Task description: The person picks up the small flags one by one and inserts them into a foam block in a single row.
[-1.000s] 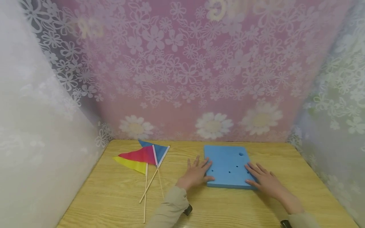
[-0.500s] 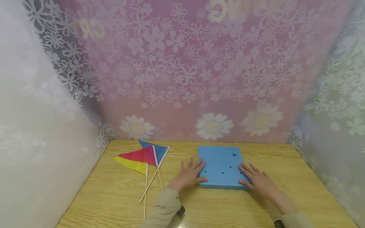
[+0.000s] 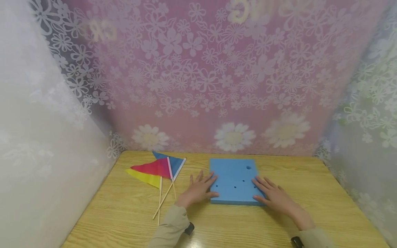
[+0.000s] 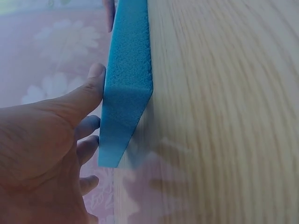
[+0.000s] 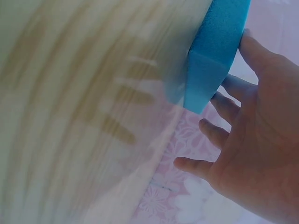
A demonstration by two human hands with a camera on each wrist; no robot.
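Note:
A blue foam board (image 3: 231, 175) with several small holes and one larger hole lies flat on the wooden table. My left hand (image 3: 196, 190) rests on its left edge with fingers spread, and my right hand (image 3: 276, 197) lies likewise on its right edge. In the left wrist view, the thumb and fingertips touch the top of the board (image 4: 127, 51), and the palm is off to its side. The right wrist view has the right hand (image 5: 266, 116) touching the board (image 5: 210, 70) the same way, some fingers reaching past its edge.
Left of the board lie three triangular flags on thin sticks: a blue flag (image 3: 175, 163), a red flag (image 3: 155, 168) and a yellow flag (image 3: 144, 178). Their sticks cross. Flower-patterned cloth (image 3: 201, 86) stands behind the table (image 3: 235, 227) and along both sides.
The blue foam board has slid left across the table, with both hands moving along on it. It is closer to the flags, which have stayed in place.

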